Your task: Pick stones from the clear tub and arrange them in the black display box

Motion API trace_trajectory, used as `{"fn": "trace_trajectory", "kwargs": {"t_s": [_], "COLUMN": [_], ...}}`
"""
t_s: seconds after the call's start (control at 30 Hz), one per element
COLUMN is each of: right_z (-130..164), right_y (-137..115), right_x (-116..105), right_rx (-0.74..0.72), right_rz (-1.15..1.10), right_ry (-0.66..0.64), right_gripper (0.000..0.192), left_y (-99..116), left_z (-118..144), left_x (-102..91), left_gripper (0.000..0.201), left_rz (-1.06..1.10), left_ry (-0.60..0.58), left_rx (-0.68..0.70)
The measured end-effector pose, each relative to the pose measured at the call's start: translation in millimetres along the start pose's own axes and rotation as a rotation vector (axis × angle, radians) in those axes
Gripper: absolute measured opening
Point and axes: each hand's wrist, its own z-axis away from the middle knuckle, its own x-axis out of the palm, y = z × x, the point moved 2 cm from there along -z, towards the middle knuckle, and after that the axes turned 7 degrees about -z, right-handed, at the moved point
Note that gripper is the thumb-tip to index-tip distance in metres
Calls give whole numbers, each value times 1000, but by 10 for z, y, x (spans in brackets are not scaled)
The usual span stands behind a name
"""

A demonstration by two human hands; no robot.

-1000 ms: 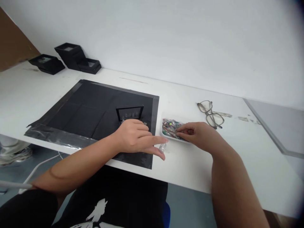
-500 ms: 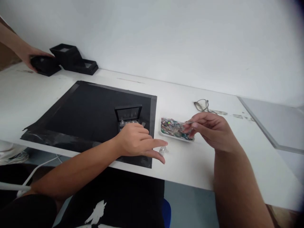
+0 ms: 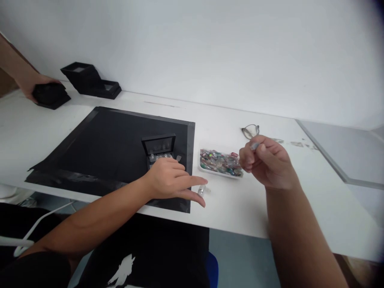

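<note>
My left hand (image 3: 172,179) rests on the edge of a black mat (image 3: 108,144), its fingers spread flat beside a small clear piece (image 3: 202,190) on the white table (image 3: 270,208). Just behind it stands a small open black case (image 3: 159,149) with pale pieces inside. My right hand (image 3: 265,162) is raised above the table to the right of a white tray (image 3: 207,168) full of several small colourful pieces (image 3: 220,162). Its fingertips pinch one small greyish piece (image 3: 255,146).
Glasses (image 3: 249,131) lie behind my right hand. Black boxes (image 3: 90,78) stand at the far left by the wall, and another person's hand (image 3: 28,86) holds one black box (image 3: 49,95) there. A grey panel (image 3: 345,150) lies at the right.
My right hand lifted out of the tray with a small piece and turned upward. Another person's hand came in at the far left and took hold of a black box.
</note>
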Motion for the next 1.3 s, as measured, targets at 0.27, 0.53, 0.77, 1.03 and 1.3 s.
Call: {"fn": "trace_trajectory", "kwargs": {"t_s": [0.27,0.53,0.77,1.03,1.3], "right_z": [-26,0,43,83,107], "right_y": [-137,-65,-54,-52,68], "right_x": [-115,-62,12,144,288], "right_rx": [6,-31,-61,-98,-137], "right_rz": [1,11,-53,-110,-134], "right_ry": [120,11,-108,-148,-280], "right_gripper": [22,23,21,33,13], "left_y": [23,-12,-102,94,196], "left_z": [-10,-261,-629,-649,-621], "left_x": [32,109,422,299,264], "left_gripper": [42,39,59,47,17], "left_rz": [3,-155,-136,216,633], "left_ry": [-8,-212,-597,-171,125], "left_rx": [-19,-241,-570,-667,-705]}}
